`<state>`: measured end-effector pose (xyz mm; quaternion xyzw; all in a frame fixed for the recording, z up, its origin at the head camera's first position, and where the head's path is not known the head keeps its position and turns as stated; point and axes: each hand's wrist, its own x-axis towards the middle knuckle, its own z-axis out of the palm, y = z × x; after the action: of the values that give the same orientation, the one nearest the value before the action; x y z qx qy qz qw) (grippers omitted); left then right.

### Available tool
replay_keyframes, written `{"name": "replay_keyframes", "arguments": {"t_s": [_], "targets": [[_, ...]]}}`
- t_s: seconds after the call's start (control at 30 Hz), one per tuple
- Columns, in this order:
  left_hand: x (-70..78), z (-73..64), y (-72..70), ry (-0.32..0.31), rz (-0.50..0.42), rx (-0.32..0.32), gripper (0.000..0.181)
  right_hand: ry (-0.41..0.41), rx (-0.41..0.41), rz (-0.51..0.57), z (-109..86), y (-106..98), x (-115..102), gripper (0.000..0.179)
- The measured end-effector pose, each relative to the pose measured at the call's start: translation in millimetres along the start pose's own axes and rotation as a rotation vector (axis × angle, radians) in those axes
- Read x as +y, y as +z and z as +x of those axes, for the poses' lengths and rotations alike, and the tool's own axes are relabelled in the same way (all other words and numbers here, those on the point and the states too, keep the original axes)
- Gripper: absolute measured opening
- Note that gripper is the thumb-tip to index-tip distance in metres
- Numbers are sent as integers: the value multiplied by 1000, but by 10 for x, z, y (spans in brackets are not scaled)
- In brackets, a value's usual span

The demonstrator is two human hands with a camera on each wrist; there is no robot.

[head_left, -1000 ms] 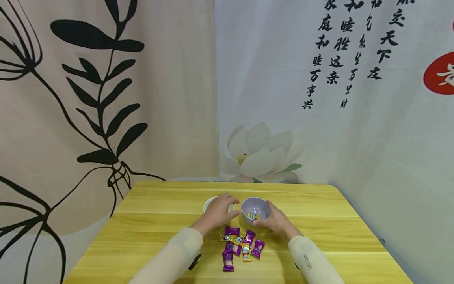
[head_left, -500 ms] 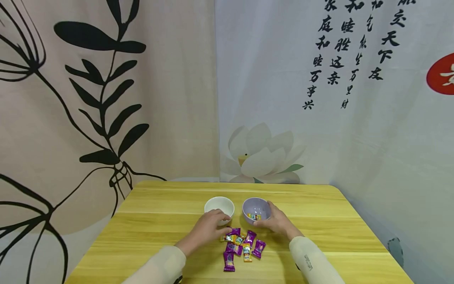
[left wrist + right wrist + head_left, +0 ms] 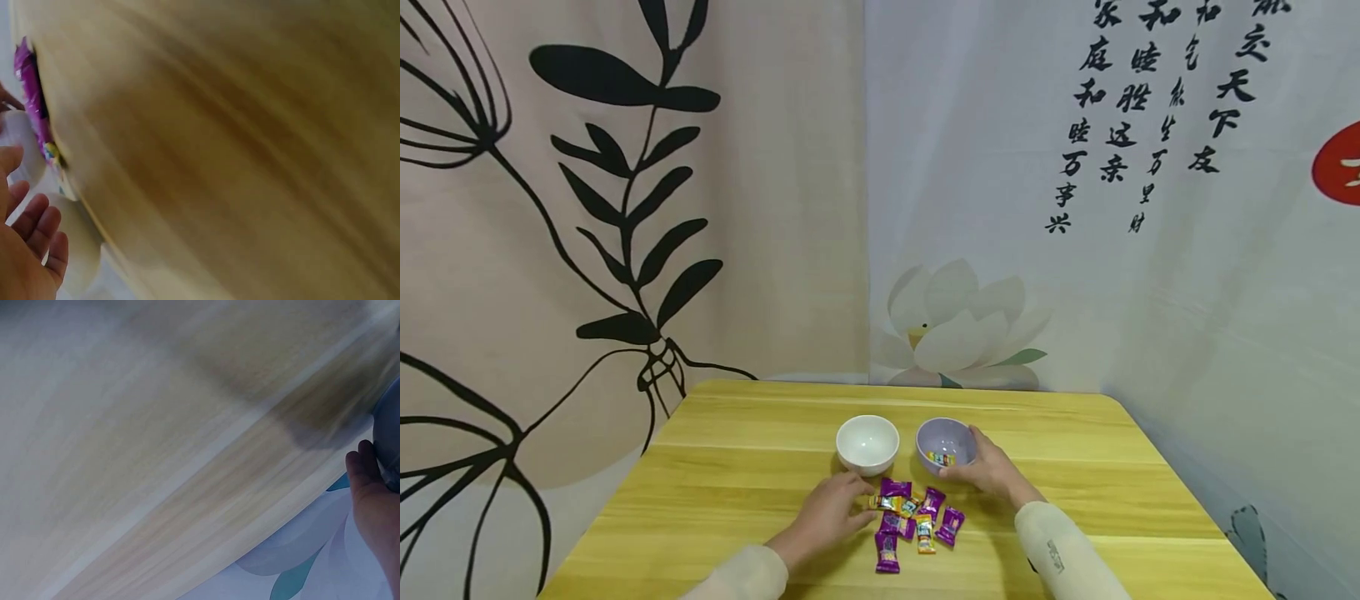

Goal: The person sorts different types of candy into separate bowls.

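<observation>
My left hand reaches in from the left, its fingertips right at the end of a yellow-wrapped candy. In the left wrist view the left hand shows loosely bent fingers and a bare palm. Purple-wrapped candies and another yellow one lie in a loose cluster. My right hand grips the side of a light purple bowl, thumb in front and fingers behind. Inside that bowl is a yellow candy. The right wrist view shows the bowl's dark side against the fingers.
A white bowl stands just left of the purple bowl, beyond the candies. All of it rests on a wooden table, whose far edge meets a printed cloth backdrop.
My left hand has moved from over the white bowl toward me and down to the candies, uncovering that bowl. The right hand stays at the purple bowl. The head view has shifted slightly.
</observation>
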<state>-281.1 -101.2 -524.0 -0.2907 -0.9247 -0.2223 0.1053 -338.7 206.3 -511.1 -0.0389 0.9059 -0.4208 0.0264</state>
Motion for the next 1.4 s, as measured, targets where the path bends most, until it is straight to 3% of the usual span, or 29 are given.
{"name": "replay_keyframes", "arguments": {"t_s": [0.4,1.0,1.23,1.4], "targets": [[-46,30,125,22,63,23,32,-3,0,-1,-9,-5,1,121],[-29,64,121,97,182,-40,24,-3,-1,5,-9,-17,-9,120],[10,115,145,81,191,-33,29,3,-3,16,-4,-48,8,119],[42,162,183,51,223,-87,34,3,-8,13,-3,-47,18,119]]}}
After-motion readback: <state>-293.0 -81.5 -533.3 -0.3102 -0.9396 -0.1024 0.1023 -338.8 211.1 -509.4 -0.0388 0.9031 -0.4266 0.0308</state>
